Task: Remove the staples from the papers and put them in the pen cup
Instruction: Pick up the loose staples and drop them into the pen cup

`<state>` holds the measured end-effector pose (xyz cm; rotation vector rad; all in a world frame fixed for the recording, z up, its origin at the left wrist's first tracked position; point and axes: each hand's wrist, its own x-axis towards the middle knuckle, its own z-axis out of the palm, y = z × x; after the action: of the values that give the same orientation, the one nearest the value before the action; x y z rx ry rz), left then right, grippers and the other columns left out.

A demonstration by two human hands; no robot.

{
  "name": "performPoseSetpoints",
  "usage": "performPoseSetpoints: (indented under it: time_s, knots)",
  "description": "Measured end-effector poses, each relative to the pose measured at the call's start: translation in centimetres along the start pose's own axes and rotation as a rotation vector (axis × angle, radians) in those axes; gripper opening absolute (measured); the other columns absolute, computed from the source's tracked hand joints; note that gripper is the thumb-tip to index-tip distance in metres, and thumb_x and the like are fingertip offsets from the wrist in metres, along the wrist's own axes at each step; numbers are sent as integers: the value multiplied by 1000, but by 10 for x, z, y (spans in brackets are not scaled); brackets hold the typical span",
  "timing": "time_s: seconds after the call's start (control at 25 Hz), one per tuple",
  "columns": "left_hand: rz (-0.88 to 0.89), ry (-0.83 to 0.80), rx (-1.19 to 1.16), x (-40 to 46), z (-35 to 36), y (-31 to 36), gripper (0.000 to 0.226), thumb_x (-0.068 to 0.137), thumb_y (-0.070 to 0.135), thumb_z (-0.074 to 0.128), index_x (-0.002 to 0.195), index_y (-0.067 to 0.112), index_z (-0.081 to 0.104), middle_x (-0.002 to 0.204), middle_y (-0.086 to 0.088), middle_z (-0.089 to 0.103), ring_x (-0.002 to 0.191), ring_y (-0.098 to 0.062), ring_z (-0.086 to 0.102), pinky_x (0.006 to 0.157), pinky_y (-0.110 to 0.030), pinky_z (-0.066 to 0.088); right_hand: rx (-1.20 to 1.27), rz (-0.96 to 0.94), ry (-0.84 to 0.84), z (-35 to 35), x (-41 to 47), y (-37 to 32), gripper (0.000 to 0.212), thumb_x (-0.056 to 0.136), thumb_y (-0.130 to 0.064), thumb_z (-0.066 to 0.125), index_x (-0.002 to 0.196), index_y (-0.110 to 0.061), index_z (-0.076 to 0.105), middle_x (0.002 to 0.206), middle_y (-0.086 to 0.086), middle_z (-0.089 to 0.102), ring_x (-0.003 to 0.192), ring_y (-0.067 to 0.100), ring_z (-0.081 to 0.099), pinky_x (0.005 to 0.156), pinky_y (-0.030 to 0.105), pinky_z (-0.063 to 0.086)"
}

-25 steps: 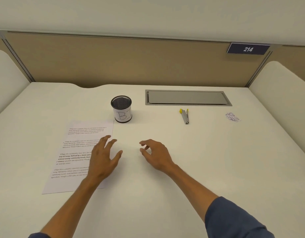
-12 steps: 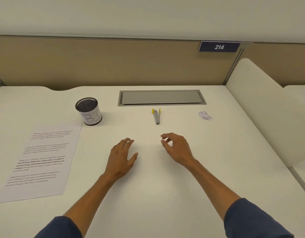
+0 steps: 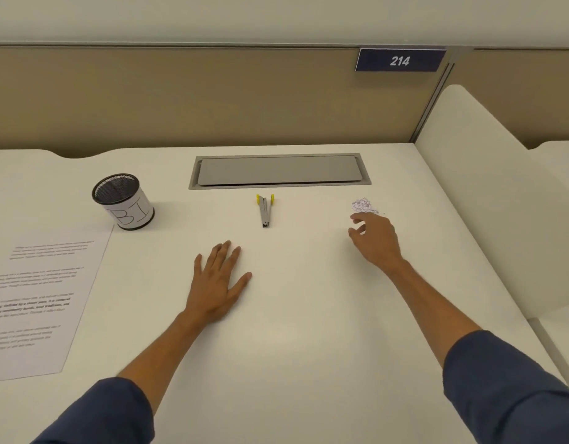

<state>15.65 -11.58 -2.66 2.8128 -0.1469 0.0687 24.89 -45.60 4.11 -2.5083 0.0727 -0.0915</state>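
Note:
A printed sheet of paper [image 3: 39, 299] lies flat at the desk's left. Behind it stands a black mesh pen cup [image 3: 124, 201] with a white label. A grey staple remover with yellow tips [image 3: 265, 209] lies in the middle, below the grey hatch. A small heap of loose staples [image 3: 364, 205] sits to the right. My left hand [image 3: 217, 283] rests flat on the desk, fingers straight, holding nothing. My right hand [image 3: 374, 240] hovers just in front of the staple heap, fingers loosely curled and nothing in them.
A grey recessed cable hatch [image 3: 278, 170] is set into the desk at the back. A tan partition with a "214" plate [image 3: 400, 60] closes the far side. A cream side divider [image 3: 494, 200] borders the right edge.
My right hand has moved right and forward from the desk's middle to the staple heap. My left hand stayed flat near the middle. The view panned right, shifting paper and cup leftward.

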Motion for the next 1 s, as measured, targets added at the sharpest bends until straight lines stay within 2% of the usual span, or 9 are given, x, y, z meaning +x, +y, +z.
performPoseSetpoints:
  time_s: [0.16,0.48,0.56,0.68,0.8,0.88,1.0]
  knots:
    - [1,63,-3,2,3,-2,74,91,66,24,151,25,35,162,1,25,150,-17,17,121,-48,9,-277,33,-108,-17,37,25,52,84,-18,59,135,-19,50,129,3,56,115,26,56,95,37,44]
    - [1,96,11,3,5,-1,68,92,64,30,148,26,39,159,3,30,148,-15,21,119,-48,12,-602,-90,-283,-17,93,27,63,89,-35,57,146,-21,33,147,6,38,129,29,43,102,43,36]
    - [3,104,8,3,5,-1,67,92,63,31,147,26,39,159,3,31,148,-15,22,119,-48,13,-682,-108,-330,-18,102,22,61,91,-39,55,146,-26,33,146,5,39,128,29,44,101,42,36]
    - [2,106,2,3,5,-1,67,92,63,31,147,26,39,159,3,31,148,-15,21,119,-48,12,-729,-140,-350,-20,108,19,46,92,-39,54,137,-30,47,137,3,49,120,29,52,94,38,38]
    - [-2,106,2,3,5,-1,68,92,63,31,148,27,39,159,3,30,148,-15,20,119,-47,11,-715,-207,-298,-20,110,21,26,92,-31,56,117,-23,62,122,7,60,104,31,59,80,34,41]
    - [-6,104,4,3,5,-2,68,92,64,30,148,27,38,160,4,29,148,-14,19,119,-47,10,-693,-238,-275,-19,111,23,15,91,-25,58,99,-17,67,110,10,66,92,31,60,73,30,40]
    - [-4,106,8,3,7,-2,68,92,64,30,148,27,38,159,3,30,148,-14,20,120,-47,11,-663,-242,-256,-18,111,22,19,90,-21,59,103,-11,70,104,14,68,91,35,63,70,29,41]
